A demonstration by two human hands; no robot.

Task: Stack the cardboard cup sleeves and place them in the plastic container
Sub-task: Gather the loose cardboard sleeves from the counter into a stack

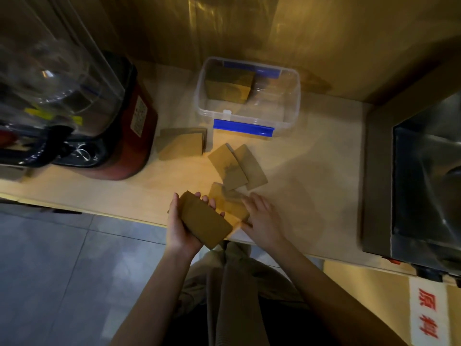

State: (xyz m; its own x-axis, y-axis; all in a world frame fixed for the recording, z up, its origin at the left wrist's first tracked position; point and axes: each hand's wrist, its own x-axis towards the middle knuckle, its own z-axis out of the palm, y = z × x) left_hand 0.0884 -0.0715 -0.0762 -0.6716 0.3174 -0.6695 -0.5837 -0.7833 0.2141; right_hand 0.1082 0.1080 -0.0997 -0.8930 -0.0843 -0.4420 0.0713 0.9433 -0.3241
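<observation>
Container point(291, 101): clear plastic, blue clips, open, at the back of your counter point(311, 171); one block of sleeves point(228, 84) stands in its far left corner.
Left hand point(184, 226): your fingers and thumb are clamped around a thick stack point(205, 221), held at the counter's front edge.
Right hand point(262, 218): fingers spread flat, pressing on loose sleeves point(233, 207) just beside the stack; it grips nothing.
Counter: more loose sleeves point(237, 167) lie between your hands and the container; a small pile point(182, 143) sits left of them.
</observation>
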